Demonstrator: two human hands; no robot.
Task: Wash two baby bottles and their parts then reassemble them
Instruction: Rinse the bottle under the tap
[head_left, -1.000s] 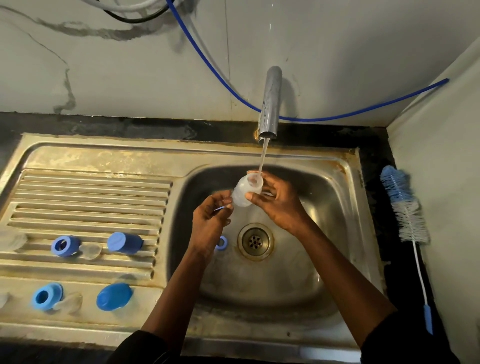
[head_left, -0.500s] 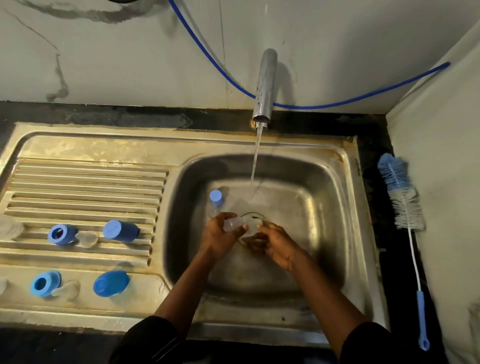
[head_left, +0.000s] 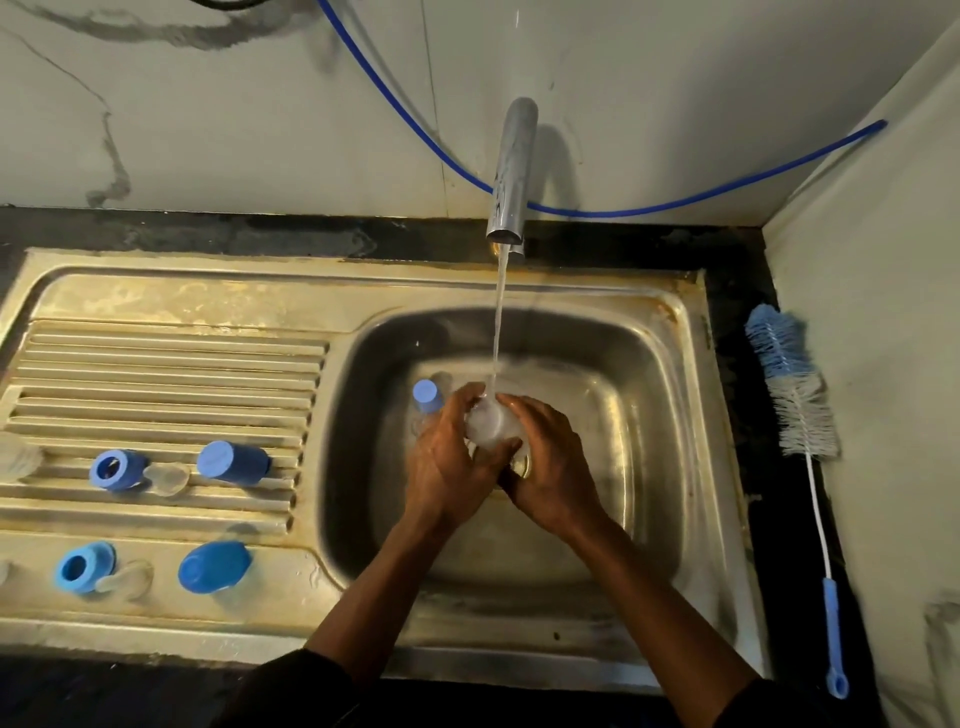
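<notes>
Clear bottle (head_left: 488, 427) is under the tap (head_left: 513, 171) stream, over the middle of the sink (head_left: 670, 415). Left hand (head_left: 449, 467) and right hand (head_left: 553, 470) both grasp it (fingers curled round). Blue ring (head_left: 117, 470) and blue cap (head_left: 234, 462) lie on the drainboard (head_left: 156, 364), left side.

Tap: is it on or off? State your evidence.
On: water streams from the tap onto the bottle.
</notes>
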